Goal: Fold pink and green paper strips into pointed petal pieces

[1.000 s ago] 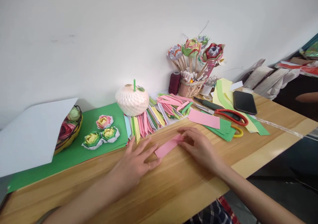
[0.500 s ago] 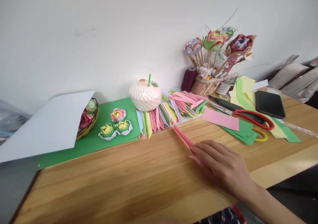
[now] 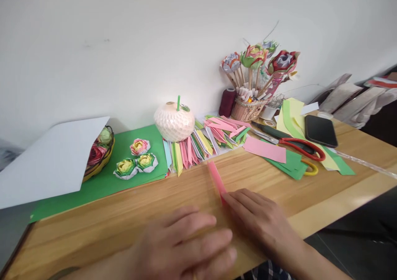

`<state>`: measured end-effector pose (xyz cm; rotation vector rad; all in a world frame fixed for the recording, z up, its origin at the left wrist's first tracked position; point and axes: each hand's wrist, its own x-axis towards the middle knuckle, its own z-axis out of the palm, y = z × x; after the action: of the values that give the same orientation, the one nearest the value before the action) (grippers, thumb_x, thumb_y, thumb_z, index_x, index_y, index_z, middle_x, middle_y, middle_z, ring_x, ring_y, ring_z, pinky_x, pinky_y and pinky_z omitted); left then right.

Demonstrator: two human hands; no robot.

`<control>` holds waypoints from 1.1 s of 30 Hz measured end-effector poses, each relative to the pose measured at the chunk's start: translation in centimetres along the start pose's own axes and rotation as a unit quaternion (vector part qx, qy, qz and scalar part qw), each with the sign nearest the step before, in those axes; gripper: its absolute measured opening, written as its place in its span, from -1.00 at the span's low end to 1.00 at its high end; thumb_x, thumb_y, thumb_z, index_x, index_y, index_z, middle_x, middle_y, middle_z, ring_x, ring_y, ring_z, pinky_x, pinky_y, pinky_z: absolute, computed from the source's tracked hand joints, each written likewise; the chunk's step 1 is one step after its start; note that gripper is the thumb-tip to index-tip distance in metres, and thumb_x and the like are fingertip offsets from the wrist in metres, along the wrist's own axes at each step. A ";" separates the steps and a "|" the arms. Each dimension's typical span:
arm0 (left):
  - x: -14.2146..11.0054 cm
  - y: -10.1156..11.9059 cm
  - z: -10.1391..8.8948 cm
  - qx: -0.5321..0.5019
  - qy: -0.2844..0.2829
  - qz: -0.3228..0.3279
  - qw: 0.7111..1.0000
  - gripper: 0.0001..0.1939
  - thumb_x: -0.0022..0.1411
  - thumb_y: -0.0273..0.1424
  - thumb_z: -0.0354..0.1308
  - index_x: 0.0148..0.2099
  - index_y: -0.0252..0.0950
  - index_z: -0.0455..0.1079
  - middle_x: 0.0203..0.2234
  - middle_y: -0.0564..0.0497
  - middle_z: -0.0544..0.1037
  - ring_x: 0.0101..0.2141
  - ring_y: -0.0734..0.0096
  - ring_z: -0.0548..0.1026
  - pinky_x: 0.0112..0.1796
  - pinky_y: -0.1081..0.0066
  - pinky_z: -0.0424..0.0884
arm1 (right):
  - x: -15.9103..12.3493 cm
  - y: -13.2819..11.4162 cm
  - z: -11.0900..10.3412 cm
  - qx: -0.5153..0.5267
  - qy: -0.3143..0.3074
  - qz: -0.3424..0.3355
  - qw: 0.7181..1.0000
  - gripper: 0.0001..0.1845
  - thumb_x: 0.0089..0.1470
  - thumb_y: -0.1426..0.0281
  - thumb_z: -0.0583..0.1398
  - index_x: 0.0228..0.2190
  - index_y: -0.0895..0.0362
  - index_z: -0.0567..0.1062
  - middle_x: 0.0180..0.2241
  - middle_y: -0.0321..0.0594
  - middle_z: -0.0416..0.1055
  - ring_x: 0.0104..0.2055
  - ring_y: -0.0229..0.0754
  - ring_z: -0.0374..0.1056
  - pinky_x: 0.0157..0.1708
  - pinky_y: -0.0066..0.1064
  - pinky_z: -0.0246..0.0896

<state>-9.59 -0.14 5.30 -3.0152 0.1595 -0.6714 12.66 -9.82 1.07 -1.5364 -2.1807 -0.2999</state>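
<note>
A folded pink paper strip point(image 3: 216, 180) lies on the wooden table point(image 3: 124, 214), pointing away from me. My right hand point(image 3: 257, 220) rests flat on the table with its fingertips on the strip's near end. My left hand point(image 3: 182, 249) hovers low at the table's near edge, blurred, fingers spread and holding nothing. It is just left of my right hand.
Behind the strip lie a fan of folded paper strips point(image 3: 204, 139), a white netted ball with a green straw point(image 3: 174, 123), three paper flowers point(image 3: 136, 160) on green sheets, red scissors point(image 3: 297, 145), a phone point(image 3: 320, 130), a basket of paper flowers on sticks point(image 3: 251, 102) and a white sheet point(image 3: 52, 160).
My left hand left the view half a second ago and has come back in at the near edge. My right hand turned the pink strip from sideways to pointing away.
</note>
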 end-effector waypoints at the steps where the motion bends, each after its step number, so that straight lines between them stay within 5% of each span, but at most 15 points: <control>1: 0.6 -0.6 1.1 -0.002 0.011 0.014 1.000 -0.69 0.39 -0.47 -0.11 0.05 -0.21 0.38 0.03 0.08 0.46 0.01 0.38 0.38 0.03 0.37 0.32 | 0.0 -0.3 0.0 0.004 -0.001 -0.001 1.000 -0.66 0.27 0.51 -0.13 -0.21 0.24 0.42 -0.40 -0.10 0.48 -0.39 -0.18 0.36 -0.44 -0.39 0.27; 5: 1.7 -1.6 4.6 0.053 0.017 0.020 0.998 -0.66 0.39 -0.53 -0.17 0.03 -0.34 0.39 0.00 -0.01 0.48 -0.02 0.25 0.40 -0.02 0.18 0.34 | -0.2 -1.0 0.8 -0.012 -0.009 0.017 1.000 -0.63 0.26 0.55 -0.10 -0.45 0.15 0.41 -0.54 -0.23 0.36 -0.53 -0.23 0.23 -0.55 -0.41 0.09; 9: 1.1 -1.5 5.8 0.077 0.009 0.019 0.997 -0.64 0.40 -0.53 -0.20 0.07 -0.37 0.36 0.01 -0.06 0.47 -0.01 0.24 0.38 0.00 0.15 0.29 | -0.1 -0.8 1.9 -0.010 0.011 0.069 0.997 -0.64 0.24 0.50 -0.02 -0.57 0.13 0.36 -0.53 -0.23 0.32 -0.48 -0.22 0.19 -0.54 -0.42 0.02; 16: 0.5 -2.5 7.0 0.119 0.017 -0.013 0.993 -0.63 0.40 -0.51 -0.22 0.01 -0.45 0.40 -0.06 -0.11 0.50 0.02 0.19 0.35 0.15 0.06 0.01 | 0.5 0.5 2.3 0.073 -0.011 0.104 0.992 -0.88 0.16 0.40 0.14 -0.33 0.11 0.49 -0.34 -0.17 0.42 -0.27 -0.15 0.29 -0.27 -0.33 0.24; 28: 0.1 -3.2 7.8 0.120 0.003 -0.013 0.993 -0.65 0.39 -0.48 -0.19 0.02 -0.41 0.39 -0.09 -0.12 0.51 0.04 0.19 0.34 0.19 0.03 -0.14 | 1.4 2.6 1.1 0.138 -0.113 0.074 0.981 -0.91 0.09 0.41 0.20 -0.30 0.13 0.47 -0.33 -0.18 0.43 -0.26 -0.14 0.30 -0.33 -0.35 0.25; 33: 0.2 -3.6 7.9 0.120 -0.002 -0.043 0.992 -0.68 0.37 -0.45 -0.14 -0.01 -0.39 0.40 -0.10 -0.12 0.50 0.02 0.19 0.35 0.16 0.06 -0.03 | 1.7 3.3 1.4 0.132 -0.096 0.040 0.986 -0.87 0.18 0.42 0.10 -0.31 0.14 0.46 -0.34 -0.17 0.43 -0.26 -0.16 0.30 -0.31 -0.36 0.21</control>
<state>-5.70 3.66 -1.46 -2.8048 -0.0483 -0.6402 14.98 -6.61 0.46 -1.5489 -2.1898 0.1656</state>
